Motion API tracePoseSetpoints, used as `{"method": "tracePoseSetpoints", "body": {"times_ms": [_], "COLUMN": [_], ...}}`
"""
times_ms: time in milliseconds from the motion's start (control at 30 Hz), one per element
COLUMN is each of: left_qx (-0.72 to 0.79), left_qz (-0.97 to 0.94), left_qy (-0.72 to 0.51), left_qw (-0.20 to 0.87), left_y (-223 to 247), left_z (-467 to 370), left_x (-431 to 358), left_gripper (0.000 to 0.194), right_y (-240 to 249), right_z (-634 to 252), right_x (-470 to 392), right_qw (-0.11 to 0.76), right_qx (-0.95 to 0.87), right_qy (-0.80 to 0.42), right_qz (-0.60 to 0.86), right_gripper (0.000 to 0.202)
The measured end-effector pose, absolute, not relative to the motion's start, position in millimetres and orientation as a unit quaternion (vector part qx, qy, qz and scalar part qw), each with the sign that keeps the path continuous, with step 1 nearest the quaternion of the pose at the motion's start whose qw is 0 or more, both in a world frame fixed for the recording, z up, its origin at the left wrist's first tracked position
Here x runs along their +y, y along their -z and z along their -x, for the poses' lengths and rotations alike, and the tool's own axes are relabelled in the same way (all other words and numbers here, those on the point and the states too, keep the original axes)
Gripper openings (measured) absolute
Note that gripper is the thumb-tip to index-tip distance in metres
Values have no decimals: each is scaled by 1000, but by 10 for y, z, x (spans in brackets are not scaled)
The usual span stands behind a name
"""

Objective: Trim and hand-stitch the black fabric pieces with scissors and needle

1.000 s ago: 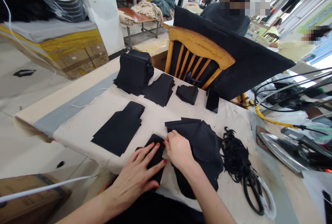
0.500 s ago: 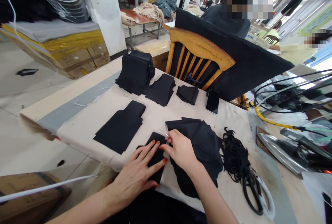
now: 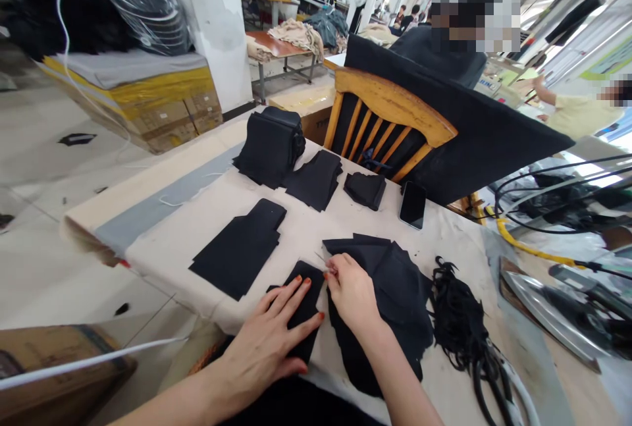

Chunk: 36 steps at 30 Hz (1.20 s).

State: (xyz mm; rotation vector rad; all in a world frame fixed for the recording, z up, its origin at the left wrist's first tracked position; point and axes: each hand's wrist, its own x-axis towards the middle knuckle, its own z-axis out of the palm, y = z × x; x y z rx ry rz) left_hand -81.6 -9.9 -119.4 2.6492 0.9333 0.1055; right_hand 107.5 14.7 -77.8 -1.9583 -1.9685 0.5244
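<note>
A folded black fabric piece (image 3: 307, 301) lies at the near edge of the cloth-covered table. Pressing on it with spread, outstretched fingers is my left hand (image 3: 269, 327). My right hand (image 3: 353, 291) is closed around a thin, pointed metal tool (image 3: 320, 257); its tip sticks out to the upper left and most of it is hidden in the fingers. That hand is beside the folded piece's right edge, over a loose pile of black fabric pieces (image 3: 390, 307). Left of my hands, a stack of cut black panels (image 3: 239, 248) lies flat.
Farther back are a thick black fabric stack (image 3: 271, 149), two smaller stacks and a phone (image 3: 413, 205). To the right lie black strips (image 3: 457, 314), dark-handled scissors (image 3: 486, 386) and an iron (image 3: 543, 311). A wooden chair (image 3: 395, 106) with a seated person stands beyond the table.
The view has shifted slightly, so the scene sits lower and farther right. My right thumb has drawn a little right, off the folded piece. My left hand stays pressed on it.
</note>
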Motion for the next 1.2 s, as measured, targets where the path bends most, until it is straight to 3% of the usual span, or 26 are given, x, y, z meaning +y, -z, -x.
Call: {"method": "tracePoseSetpoints", "body": {"times_ms": [300,567,733,900,1100,1200], "left_qx": [327,356,371,390,427,463], "left_qz": [-929,-929,-923,-898,-850,-808], "left_qy": [-62,-67,-93,-135,-197,-218], "left_qw": [161,73,49,151,237,293], "left_y": [1078,1154,1092,1032,1107,1057], "left_z": [812,705,642,618,644,649], "left_x": [-75,-126,6,175,242,363], "left_gripper": [68,64,36,35,28,36], "right_y": [775,840,813,776,816,804], "right_z": [-997,-1269,-1267,-1089,-945,-929], "right_x": [190,207,150,143,188,167], "right_qw": [178,171,167,145,153,184], "right_qx": [-679,-640,-631,-629,-613,-605], "right_qy": [-218,-197,-196,-189,-199,-215], "right_qz": [678,722,732,740,749,744], "right_gripper": [25,13,11,19,7,10]}}
